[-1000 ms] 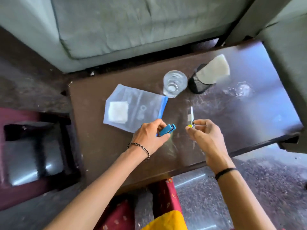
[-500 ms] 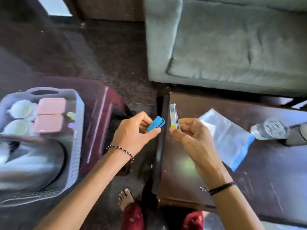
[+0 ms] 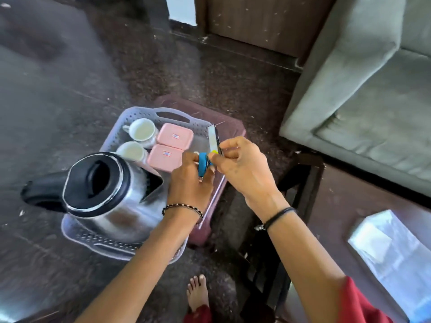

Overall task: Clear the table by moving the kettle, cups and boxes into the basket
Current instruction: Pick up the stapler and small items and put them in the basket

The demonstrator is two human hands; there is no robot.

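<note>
A lilac basket point(image 3: 137, 113) sits on a maroon stool point(image 3: 231, 127). Inside it stand a steel kettle point(image 3: 109, 197) with a black lid, two white cups point(image 3: 141, 130) and two pink boxes point(image 3: 175, 136). My left hand point(image 3: 189, 180) hovers over the basket's right side, shut on a small blue item point(image 3: 203, 163). My right hand point(image 3: 242, 169) is right beside it, pinching a thin flat metal strip point(image 3: 213, 138) with a yellow spot, held upright above the basket.
The dark table point(image 3: 338, 206) lies at the right with a clear plastic bag point(image 3: 391, 250) on it. A grey sofa point(image 3: 363, 89) stands behind. Dark floor surrounds the stool. My bare foot point(image 3: 198, 292) is below the basket.
My view has swung left from the table to the basket. Both hands carried the blue item and the metal strip from above the table to over the basket.
</note>
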